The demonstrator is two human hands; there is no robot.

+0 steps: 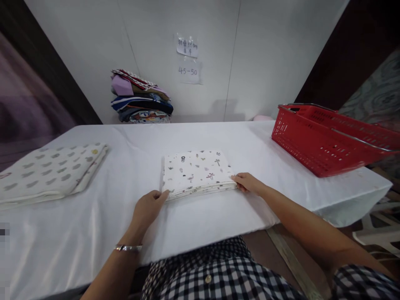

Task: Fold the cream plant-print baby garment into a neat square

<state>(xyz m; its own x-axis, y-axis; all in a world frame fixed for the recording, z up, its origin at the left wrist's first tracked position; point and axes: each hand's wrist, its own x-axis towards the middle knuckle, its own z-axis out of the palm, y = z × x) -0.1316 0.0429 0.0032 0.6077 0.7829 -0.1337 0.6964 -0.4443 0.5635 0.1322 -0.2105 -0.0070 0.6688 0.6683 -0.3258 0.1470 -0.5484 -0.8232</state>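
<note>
In front of me a white printed cloth (196,171), folded into a layered rectangle, lies flat on the white-covered table (193,225). Small plants, animals and palm trees are printed on it. My left hand (150,207) pinches its near left corner between thumb and fingers, with the fingers partly under the layers. At the near right corner, my right hand (246,182) grips the cloth the same way, thumb on top. The folded layers show along the near edge.
A folded white cloth with grey spots (46,171) lies at the left. At the back left stands a stack of folded fabrics (142,98). A red plastic basket (331,137) sits on the table's right side. Handwritten paper signs (189,71) hang on the wall.
</note>
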